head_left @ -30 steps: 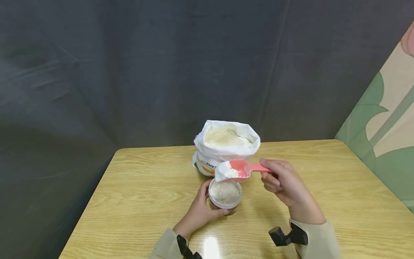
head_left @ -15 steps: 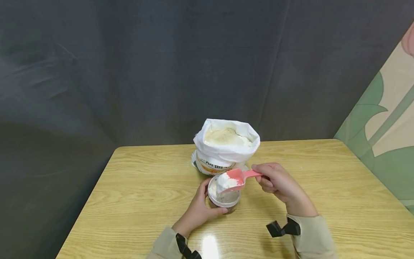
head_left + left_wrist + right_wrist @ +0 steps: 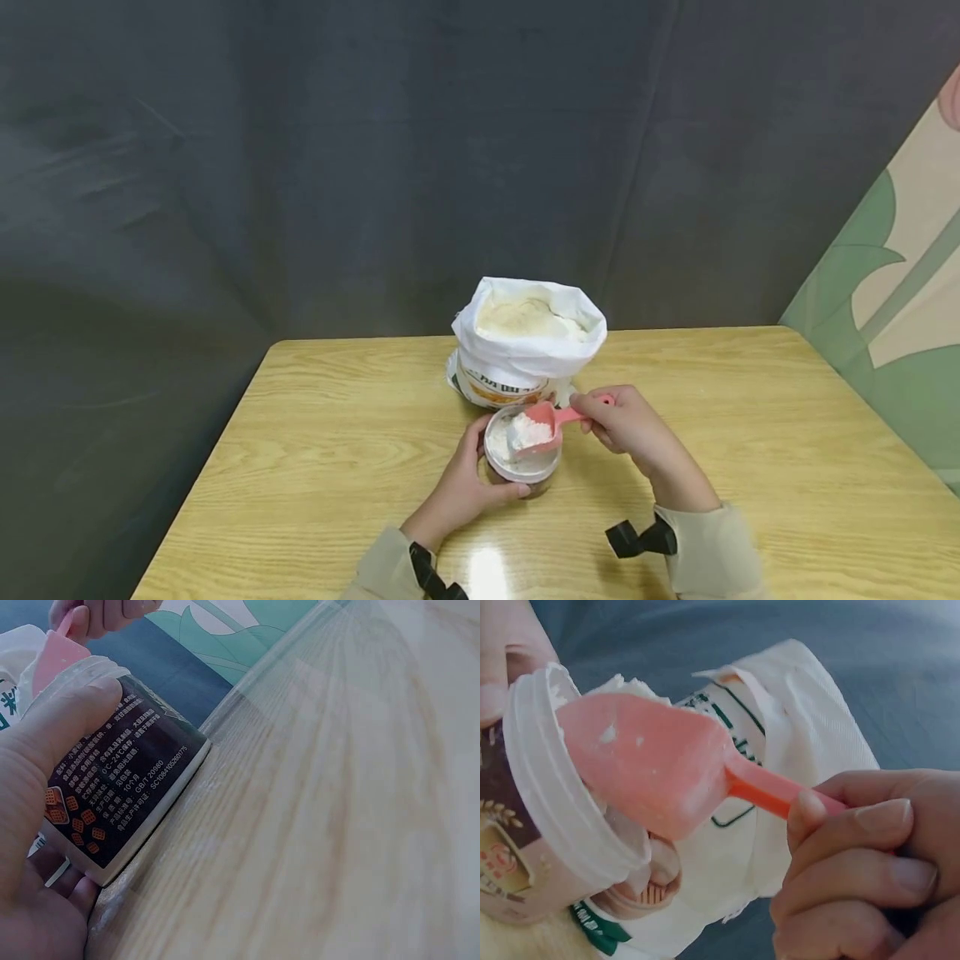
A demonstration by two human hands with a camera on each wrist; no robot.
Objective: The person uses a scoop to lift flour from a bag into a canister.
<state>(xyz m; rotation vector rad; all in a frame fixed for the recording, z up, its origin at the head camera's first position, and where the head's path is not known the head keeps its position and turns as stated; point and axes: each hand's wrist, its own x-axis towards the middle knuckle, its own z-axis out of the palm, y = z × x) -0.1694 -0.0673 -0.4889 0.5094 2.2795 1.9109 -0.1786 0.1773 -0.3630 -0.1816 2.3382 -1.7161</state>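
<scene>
Sleeves [image 3: 388, 571] of beige cloth lie nearest, at eight and four o'clock from the small jar [image 3: 525, 478], each bearing a black mount [image 3: 641, 540] near the wrist. The left hand [image 3: 463, 490] sits at eight o'clock, curled around the jar, its thumb along the near wall. The jar stands open on the wood-grain table [image 3: 337, 450], its dark label [image 3: 135, 772] carrying pale print and orange pictures, and white powder [image 3: 499, 442] shows inside. A pink scoop [image 3: 652, 761] has its tip within the jar's rim; a white heap [image 3: 528, 432] fills its bowl, and its handle points between two and three o'clock. The right hand [image 3: 630, 429], at three o'clock, pinches that handle between thumb and bent fingers. Whether the scoop touches the powder below cannot be told. Just beyond, at twelve o'clock, stands an open bag [image 3: 517, 358], white with green and orange print, holding pale powder [image 3: 525, 318]. Farthest off, dark cloth [image 3: 450, 167] spans ten to one o'clock, and a leaf-patterned panel [image 3: 862, 325] rises at two.
</scene>
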